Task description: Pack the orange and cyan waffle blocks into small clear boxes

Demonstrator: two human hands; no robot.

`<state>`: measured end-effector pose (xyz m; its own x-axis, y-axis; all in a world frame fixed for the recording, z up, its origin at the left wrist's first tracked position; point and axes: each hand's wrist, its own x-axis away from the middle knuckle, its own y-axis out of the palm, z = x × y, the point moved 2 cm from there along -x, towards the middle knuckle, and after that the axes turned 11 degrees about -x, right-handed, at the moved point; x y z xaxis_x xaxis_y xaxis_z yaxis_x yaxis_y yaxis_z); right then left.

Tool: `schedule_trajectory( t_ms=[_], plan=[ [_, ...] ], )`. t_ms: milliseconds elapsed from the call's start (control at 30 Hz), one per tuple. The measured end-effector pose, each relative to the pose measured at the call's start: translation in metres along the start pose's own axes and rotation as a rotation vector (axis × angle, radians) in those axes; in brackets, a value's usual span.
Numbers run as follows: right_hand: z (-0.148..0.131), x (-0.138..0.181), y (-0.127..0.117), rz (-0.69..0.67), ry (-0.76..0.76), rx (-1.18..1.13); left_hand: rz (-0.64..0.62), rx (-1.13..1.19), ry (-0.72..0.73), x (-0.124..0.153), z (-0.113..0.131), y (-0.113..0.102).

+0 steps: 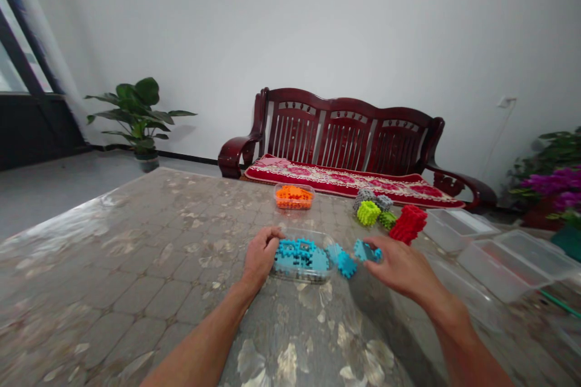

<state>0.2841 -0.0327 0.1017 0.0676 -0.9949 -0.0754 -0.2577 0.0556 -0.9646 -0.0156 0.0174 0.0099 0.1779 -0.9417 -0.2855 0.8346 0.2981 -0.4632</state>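
Left hand (261, 254) grips the left wall of the clear tub (302, 280) of blue blocks (299, 254) on the table (158, 242); right hand (399, 269) pinches 1 blue block (365, 251) just right of the tub; 1 loose block (345, 264) lies between; a firm left grip should stop the tub sliding.

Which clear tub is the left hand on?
The tub of blue pieces, with the left hand gripping its left end. The orange-filled tub sits farther back, untouched; empty tubs lie right.
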Motion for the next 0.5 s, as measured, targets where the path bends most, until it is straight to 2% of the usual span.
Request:
schedule_trajectory(
  t_ms=[133, 300, 400, 500],
  plan=[
    [-0.043, -0.010, -0.005, 0.017, -0.169, -0.115, 0.002, 0.001, 0.001, 0.000, -0.001, 0.001],
    [-0.096, -0.024, 0.015, -0.088, -0.328, -0.128, 0.002, 0.006, 0.000, -0.001, -0.004, 0.003],
    [-0.110, -0.029, 0.026, -0.165, -0.372, -0.128, -0.008, 0.010, -0.011, -0.001, -0.006, 0.004],
    [-0.111, -0.033, 0.034, -0.228, -0.404, -0.152, -0.016, 0.014, -0.017, -0.001, -0.007, 0.005]
  ],
)
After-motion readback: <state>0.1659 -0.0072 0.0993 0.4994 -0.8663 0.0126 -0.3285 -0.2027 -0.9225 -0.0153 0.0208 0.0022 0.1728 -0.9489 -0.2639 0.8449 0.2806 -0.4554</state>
